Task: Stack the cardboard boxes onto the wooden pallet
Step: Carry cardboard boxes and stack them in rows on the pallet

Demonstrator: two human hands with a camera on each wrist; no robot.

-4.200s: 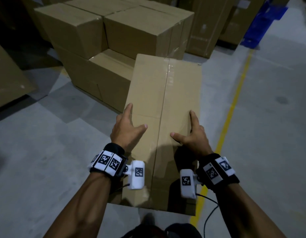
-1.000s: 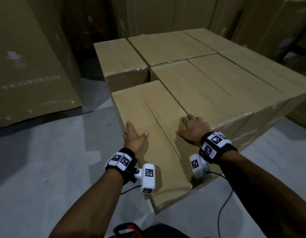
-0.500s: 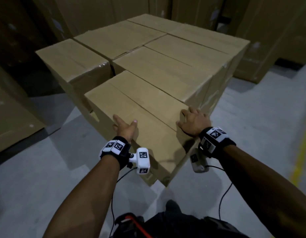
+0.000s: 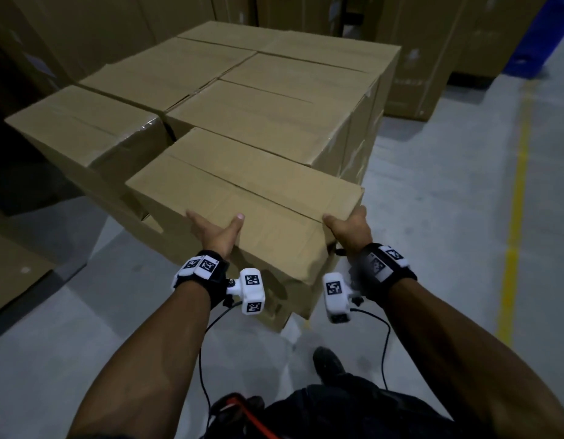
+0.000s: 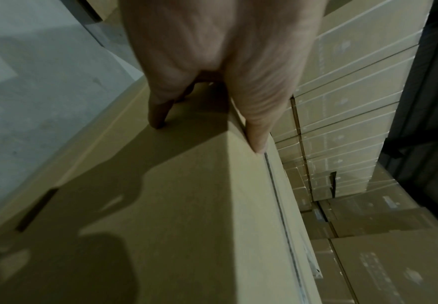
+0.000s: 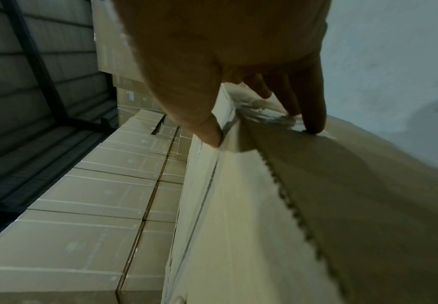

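Filling the far side of the head view, tall brown cardboard walls of stacked cartons (image 4: 93, 30) are standing in shadow around a pale grey concrete floor (image 4: 448, 217), which is carrying a yellow painted line (image 4: 516, 217) down its right side. Sitting in the middle of that floor, a block of plain brown cardboard boxes (image 4: 274, 90) is showing two levels at least, its top boxes lying edge to edge with taped seams; whatever is bearing the block is hidden under it. Resting against the near side of that block, a long brown cardboard box (image 4: 242, 191) is lying a little lower than the top layer, with its far long edge touching the block and its near end overhanging toward the person. Whether its underside is fully seated cannot be told.

Both hands are gripping the near end of this box. The left hand (image 4: 215, 231) is holding the near edge with its thumb laid on the top face and its fingers (image 5: 158, 115) spread down the side face. The right hand (image 4: 350, 228) is clasping the near right corner, thumb on the top and fingers (image 6: 314, 115) wrapping over the taped end flap. Black wrist straps with white marker blocks (image 4: 250, 291) are sitting on both forearms, and thin black cables (image 4: 204, 359) are trailing from them toward the body.
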